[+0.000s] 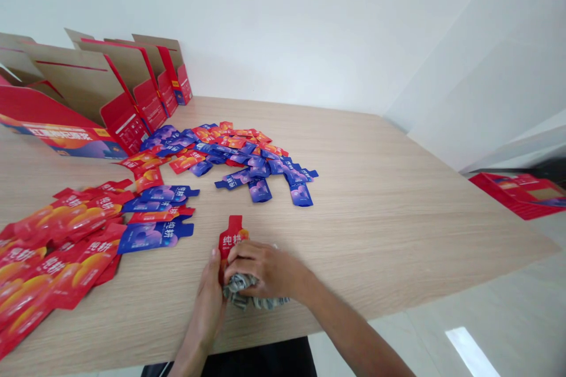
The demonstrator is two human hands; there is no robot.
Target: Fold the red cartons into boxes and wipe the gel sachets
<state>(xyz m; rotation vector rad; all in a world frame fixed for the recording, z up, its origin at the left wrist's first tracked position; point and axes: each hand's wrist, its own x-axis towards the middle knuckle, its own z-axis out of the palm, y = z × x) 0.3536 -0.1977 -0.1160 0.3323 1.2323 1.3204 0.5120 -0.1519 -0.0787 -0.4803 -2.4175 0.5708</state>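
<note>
**Red packet and crumpled grey strips at lower centre**

The red packet (224, 242), printed with white characters and orange shapes, is held with its narrow tab towards the top of the frame, its lower part partly hidden. The crumpled grey strips (241, 282), pale and dark patterned, are bunched just below and to its right.

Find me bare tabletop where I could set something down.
Widest: the tabletop right of the scattered sachets and right hand. A smaller patch lies between the red pouch pile and left hand. It's crowded at the left, with that pile and open cartons.
</note>
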